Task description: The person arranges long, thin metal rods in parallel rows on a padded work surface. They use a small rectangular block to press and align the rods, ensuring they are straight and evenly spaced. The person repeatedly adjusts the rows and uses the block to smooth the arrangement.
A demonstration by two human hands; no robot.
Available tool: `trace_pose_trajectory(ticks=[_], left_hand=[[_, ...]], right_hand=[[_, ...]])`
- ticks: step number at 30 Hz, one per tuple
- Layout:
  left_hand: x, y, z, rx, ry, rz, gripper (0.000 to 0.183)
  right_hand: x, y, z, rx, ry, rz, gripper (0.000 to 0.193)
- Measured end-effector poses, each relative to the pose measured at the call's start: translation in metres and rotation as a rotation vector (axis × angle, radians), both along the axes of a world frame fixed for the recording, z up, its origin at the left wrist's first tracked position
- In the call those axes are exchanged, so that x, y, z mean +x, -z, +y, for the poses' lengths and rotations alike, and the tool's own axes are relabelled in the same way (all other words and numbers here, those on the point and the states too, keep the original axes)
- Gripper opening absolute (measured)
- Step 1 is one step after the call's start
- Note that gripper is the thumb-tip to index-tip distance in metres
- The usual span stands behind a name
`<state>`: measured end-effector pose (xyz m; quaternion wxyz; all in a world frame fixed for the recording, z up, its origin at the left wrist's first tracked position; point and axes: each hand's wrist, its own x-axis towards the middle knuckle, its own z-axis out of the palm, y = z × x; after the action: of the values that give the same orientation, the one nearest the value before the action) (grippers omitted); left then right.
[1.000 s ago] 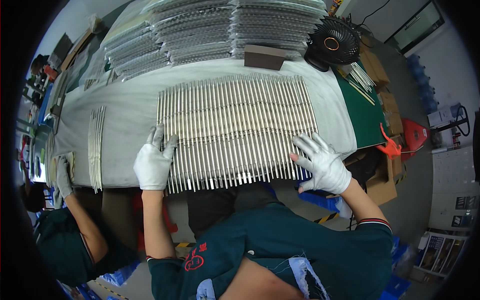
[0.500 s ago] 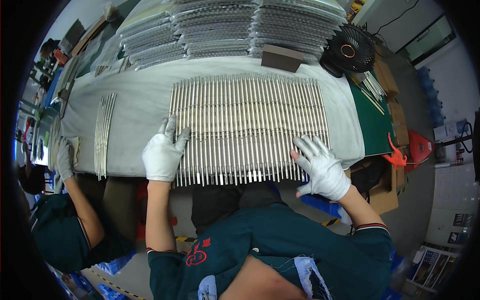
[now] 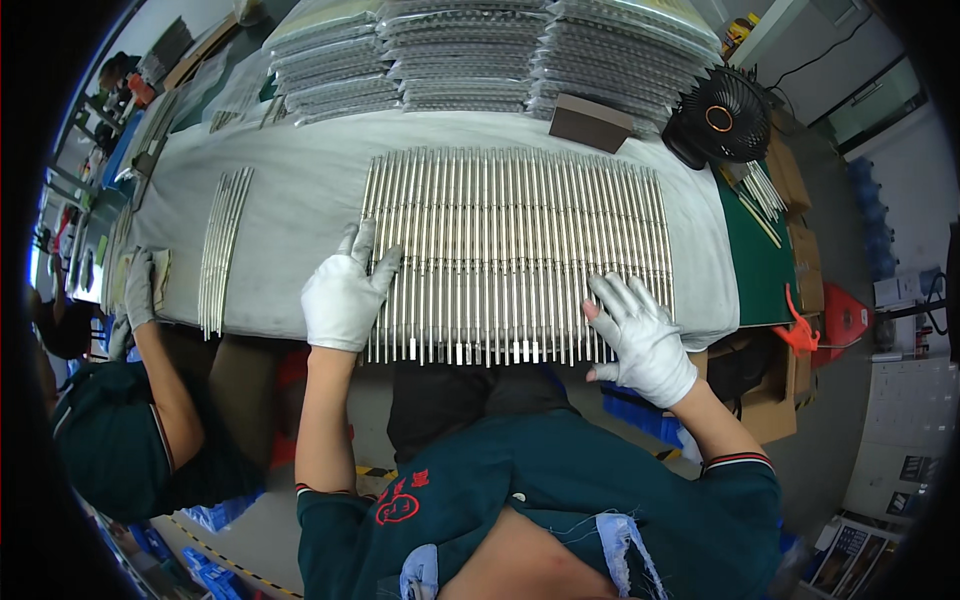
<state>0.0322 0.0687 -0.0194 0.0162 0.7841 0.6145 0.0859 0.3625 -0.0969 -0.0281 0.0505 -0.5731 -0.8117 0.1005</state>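
Observation:
A wide row of slim silvery metal rods (image 3: 510, 235) lies side by side on the cloth-covered table, their near ends jutting past the table's front edge. My left hand (image 3: 347, 298), in a white glove with greyish fingertips, rests at the row's left edge, fingers spread and touching the outer rods. On the row's near right part lies my right hand (image 3: 642, 335), gloved the same way, its fingers stretched apart over the rods. Bare skin shows at its thumb and one fingertip. Neither hand grips anything.
Farther left lies a small bunch of rods (image 3: 226, 250). Stacks of plastic-wrapped trays (image 3: 455, 60) stand at the back, with a dark box (image 3: 590, 122) before them and a black fan (image 3: 722, 115) to their right. A co-worker's gloved hand (image 3: 140, 285) is at far left.
The view has shifted, so the table and rods sit farther right in the picture. Relative to the rods, my right hand is slightly farther left; my left hand stays at the row's edge.

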Motion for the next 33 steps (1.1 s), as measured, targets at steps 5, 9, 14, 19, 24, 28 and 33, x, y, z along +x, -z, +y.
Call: trace_pose_trajectory(ticks=[5, 9, 14, 19, 24, 28, 33], left_hand=[[-0.002, 0.002, 0.0, 0.008, -0.006, 0.013, 0.058], [0.012, -0.011, -0.005, 0.058, 0.01, 0.164, 0.051], [0.023, 0.004, -0.043, 0.084, 0.342, 0.139, 0.073], [0.051, 0.002, -0.078, -0.062, 0.624, -0.022, 0.107], [0.051, 0.016, -0.074, 0.051, 0.643, -0.042, 0.102], [0.045, 0.001, -0.076, -0.007, 0.673, -0.017, 0.095], [0.003, -0.01, -0.064, -0.02, 0.52, 0.032, 0.11]], right_hand=[[-0.002, -0.002, 0.001, -0.016, -0.004, 0.013, 0.094], [-0.016, -0.003, 0.004, -0.059, -0.033, 0.042, 0.104], [-0.043, -0.003, 0.019, -0.008, -0.052, 0.025, 0.097], [-0.054, -0.002, 0.03, 0.007, -0.109, 0.051, 0.08], [-0.056, -0.005, 0.031, 0.003, -0.129, 0.042, 0.08], [-0.055, -0.012, 0.03, -0.039, -0.145, 0.062, 0.083], [-0.053, -0.009, 0.028, -0.063, -0.147, 0.03, 0.088]])
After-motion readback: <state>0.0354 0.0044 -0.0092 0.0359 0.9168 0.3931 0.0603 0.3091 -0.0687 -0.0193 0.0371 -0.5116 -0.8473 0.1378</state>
